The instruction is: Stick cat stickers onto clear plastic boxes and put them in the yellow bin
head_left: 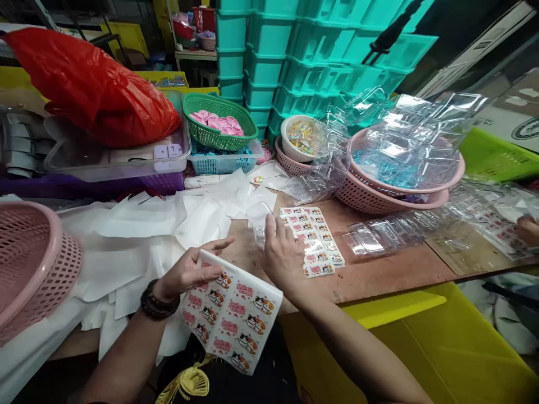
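Note:
My left hand (191, 269), a dark bead bracelet on its wrist, grips the top edge of a white sticker sheet (233, 317) printed with cats and pink labels, held over my lap. My right hand (283, 252) is closed on a small clear plastic blister case (260, 223) just above the brown tabletop. Beside that hand lies a second sticker sheet (315, 238) flat on the table.
White backing papers (138, 235) are heaped at left beside a pink basket (29, 264). Pink baskets of clear cases (404, 168), a green basket of pink discs (219, 120), a red bag (92, 84) and stacked teal crates (311, 50) stand behind. Another person's hand (528, 229) shows at right.

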A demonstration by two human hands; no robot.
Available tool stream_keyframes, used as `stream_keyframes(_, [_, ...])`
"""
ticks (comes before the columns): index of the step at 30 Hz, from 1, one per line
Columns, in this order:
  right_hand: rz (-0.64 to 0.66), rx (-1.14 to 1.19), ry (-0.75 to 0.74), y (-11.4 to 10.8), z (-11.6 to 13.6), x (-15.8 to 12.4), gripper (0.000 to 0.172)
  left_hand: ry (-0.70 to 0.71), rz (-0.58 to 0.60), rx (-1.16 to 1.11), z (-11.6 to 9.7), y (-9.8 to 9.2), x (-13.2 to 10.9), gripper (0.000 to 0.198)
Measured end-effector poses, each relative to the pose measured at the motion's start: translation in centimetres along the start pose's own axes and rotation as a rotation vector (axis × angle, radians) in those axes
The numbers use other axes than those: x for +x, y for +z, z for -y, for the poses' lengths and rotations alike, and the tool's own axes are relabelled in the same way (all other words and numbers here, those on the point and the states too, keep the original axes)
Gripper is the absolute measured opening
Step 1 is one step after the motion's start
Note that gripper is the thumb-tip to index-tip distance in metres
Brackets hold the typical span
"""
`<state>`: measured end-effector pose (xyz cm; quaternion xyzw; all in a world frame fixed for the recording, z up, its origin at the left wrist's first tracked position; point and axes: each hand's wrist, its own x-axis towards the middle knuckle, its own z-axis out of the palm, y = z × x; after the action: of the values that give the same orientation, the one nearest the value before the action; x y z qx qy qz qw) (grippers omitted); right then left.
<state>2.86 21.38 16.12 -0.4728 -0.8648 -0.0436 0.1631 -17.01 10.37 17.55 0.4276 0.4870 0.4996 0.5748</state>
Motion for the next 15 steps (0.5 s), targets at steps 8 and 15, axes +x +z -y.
stream_keyframes(8, [0.082,-0.134,-0.292,1.9,2.8,-3.8,0.057,-0.114,-0.285,0.101,0.7,-1.3,-4.2,0.038])
stream_keyframes(15, [-0.014,0.782,0.007,-3.7,-1.6,-3.2,0.026,-0.055,-0.345,0.143,1.0,-0.4,-5.1,0.046])
